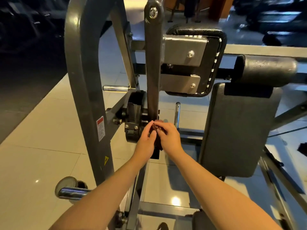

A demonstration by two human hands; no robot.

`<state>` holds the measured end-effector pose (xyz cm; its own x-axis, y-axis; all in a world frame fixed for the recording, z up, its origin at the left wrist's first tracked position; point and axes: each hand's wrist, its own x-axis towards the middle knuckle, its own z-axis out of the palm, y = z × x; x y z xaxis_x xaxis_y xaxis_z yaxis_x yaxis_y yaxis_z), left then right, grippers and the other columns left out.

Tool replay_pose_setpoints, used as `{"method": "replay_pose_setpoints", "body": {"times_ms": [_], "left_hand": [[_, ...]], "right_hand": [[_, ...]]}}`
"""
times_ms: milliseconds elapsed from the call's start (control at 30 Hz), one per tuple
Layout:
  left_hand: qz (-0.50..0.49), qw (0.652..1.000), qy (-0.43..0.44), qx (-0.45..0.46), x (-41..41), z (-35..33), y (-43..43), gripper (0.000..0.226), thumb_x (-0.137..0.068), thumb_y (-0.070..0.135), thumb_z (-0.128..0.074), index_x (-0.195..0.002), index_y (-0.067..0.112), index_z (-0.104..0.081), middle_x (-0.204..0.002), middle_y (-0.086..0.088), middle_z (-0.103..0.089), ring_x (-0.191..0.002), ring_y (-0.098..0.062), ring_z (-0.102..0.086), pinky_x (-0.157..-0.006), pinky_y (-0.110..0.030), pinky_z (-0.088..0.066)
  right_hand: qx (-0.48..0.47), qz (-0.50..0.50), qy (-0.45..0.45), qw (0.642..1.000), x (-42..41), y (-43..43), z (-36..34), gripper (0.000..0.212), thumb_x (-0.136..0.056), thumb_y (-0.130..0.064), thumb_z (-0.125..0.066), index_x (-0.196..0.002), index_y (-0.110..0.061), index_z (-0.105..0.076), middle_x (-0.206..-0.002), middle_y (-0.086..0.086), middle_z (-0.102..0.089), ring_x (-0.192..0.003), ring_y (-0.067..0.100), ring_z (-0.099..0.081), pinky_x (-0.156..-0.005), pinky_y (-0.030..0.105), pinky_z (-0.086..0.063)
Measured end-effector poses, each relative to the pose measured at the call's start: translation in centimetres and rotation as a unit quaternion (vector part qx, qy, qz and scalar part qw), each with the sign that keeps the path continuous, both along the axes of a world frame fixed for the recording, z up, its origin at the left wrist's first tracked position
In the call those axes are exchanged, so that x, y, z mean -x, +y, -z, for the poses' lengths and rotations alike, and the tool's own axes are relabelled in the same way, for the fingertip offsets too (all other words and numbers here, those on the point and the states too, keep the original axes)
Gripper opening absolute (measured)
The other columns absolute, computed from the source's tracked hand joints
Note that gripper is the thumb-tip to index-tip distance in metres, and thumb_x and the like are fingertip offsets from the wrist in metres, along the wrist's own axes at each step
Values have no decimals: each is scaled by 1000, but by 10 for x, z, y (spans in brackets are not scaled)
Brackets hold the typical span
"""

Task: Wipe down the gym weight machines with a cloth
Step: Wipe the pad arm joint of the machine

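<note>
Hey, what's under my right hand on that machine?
A dark reddish cloth, held by right hand and left hand against the lower end of the bar. The hands cover most of it; its shape is hidden.

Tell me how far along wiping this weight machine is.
Done: I cannot tell; nothing shows as already wiped. In hand: left hand and right hand hold the dark cloth against the lever arm at its lower end. Left: the grey frame, large pad and roller pad, all untouched now.

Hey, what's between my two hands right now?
In the head view, a dark reddish cloth sits between your left hand and right hand, bunched against the lower end of the upright lever arm.
</note>
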<state>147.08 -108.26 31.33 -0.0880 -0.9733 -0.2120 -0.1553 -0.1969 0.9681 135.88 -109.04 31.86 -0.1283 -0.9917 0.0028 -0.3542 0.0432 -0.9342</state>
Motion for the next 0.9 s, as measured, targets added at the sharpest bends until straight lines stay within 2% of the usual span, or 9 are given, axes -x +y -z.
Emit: {"method": "replay_pose_setpoints", "body": {"times_ms": [67, 167, 267, 400, 533, 667, 733, 833, 900], "left_hand": [[19, 999, -24, 15, 4, -3, 6, 43, -108, 29, -43, -149, 39, -38, -143, 13, -48, -128, -6, -49, -102, -24, -42], [35, 997, -50, 45, 14, -9, 21, 30, -103, 24, -55, -131, 35, -50, -122, 12, -61, -113, -5, -60, -94, -24, -51], [65, 993, -69, 77, 28, -15, 44, 15, -98, 23, -64, -111, 29, -58, -102, 11, -65, -94, -2, -64, -77, -13, -52], [133, 978, -112, 116, 42, 0, 81, 6, -95, 25, -69, -98, 22, -64, -96, 5, -65, -89, -3, -62, -76, -13, -48], [190, 961, -145, 137, 45, 17, 127, 5, -94, 27, -69, -91, 24, -68, -91, 5, -63, -90, -4, -59, -78, -20, -46], [202, 964, -123, 124, 48, 24, 189, 9, -93, 19, -70, -86, 24, -67, -88, 16, -62, -87, 4, -57, -74, -10, -39], [218, 964, -112, 104, 50, 29, 220, 10, -95, 19, -67, -87, 25, -67, -85, 19, -64, -82, 11, -58, -70, -5, -39], [239, 961, -117, 72, 53, 40, 261, 9, -95, 26, -64, -88, 30, -69, -86, 17, -67, -82, 4, -61, -73, -16, -47], [259, 954, -133, 63, 56, 45, 283, 11, -95, 31, -62, -87, 32, -71, -86, 17, -69, -83, 0, -62, -77, -26, -53]], "right_hand": [[-10, 19, -61, 998, 5, 17, -10, 31, -102, -13, -54, -121, -30, -72, -120, -8, -66, -113, 6, -61, -101, 24, -50], [-32, 70, -120, 990, 16, 54, -17, 34, -103, -10, -50, -118, -33, -71, -117, -10, -69, -108, 3, -63, -99, 29, -54], [-39, 126, -115, 985, 34, 92, -14, 32, -103, -12, -52, -119, -33, -70, -118, -11, -68, -112, 7, -61, -102, 35, -53], [-48, 184, -73, 979, 53, 152, 3, 29, -99, -15, -56, -117, -35, -69, -116, -8, -68, -109, 10, -63, -98, 43, -55], [-55, 248, -78, 964, 48, 217, 19, 23, -101, -20, -57, -118, -30, -68, -115, -6, -68, -107, 9, -64, -96, 37, -55], [-63, 309, -77, 946, 32, 283, 27, 22, -102, -18, -56, -120, -21, -67, -114, -3, -68, -106, 12, -63, -88, 26, -52], [-74, 338, -85, 934, 27, 313, 30, 26, -101, -11, -53, -120, -22, -66, -115, -2, -68, -107, 13, -64, -93, 31, -54], [-100, 369, -77, 921, 23, 359, 34, 34, -99, -6, -49, -119, -27, -66, -116, -7, -67, -110, 13, -63, -99, 36, -54], [-110, 404, -72, 905, 26, 387, 35, 32, -99, -9, -49, -118, -28, -66, -117, -7, -67, -111, 13, -62, -99, 35, -54]]}}
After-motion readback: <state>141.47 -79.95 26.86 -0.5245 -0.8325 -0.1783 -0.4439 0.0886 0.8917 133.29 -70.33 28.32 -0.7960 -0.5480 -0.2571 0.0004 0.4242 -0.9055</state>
